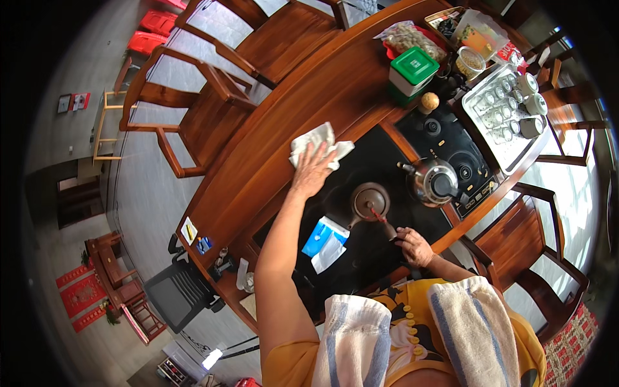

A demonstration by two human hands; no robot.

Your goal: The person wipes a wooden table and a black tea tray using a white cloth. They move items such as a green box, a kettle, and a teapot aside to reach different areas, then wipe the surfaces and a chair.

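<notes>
My left hand (312,171) reaches out across the wooden tea table and presses a crumpled white cloth (319,139) onto its surface, fingers spread over it. The cloth lies where the brown wood meets a black inset panel (367,150). Nearer to me, my right hand (415,247) is curled at the end of the side handle of a brown clay teapot (370,199). Its fingertips are at the handle's tip; whether they grip it is unclear. A red cord is tied around the handle. Left of the teapot lies a blue tissue pack (320,237) with a tissue sticking out.
A metal kettle (430,181) stands by a black electric stove (466,162). Beyond are a white tray (507,167) of glasses and cups, a green-lidded box (415,63) and bagged food (411,41). Wooden chairs (208,111) and an office chair (176,292) surround the table.
</notes>
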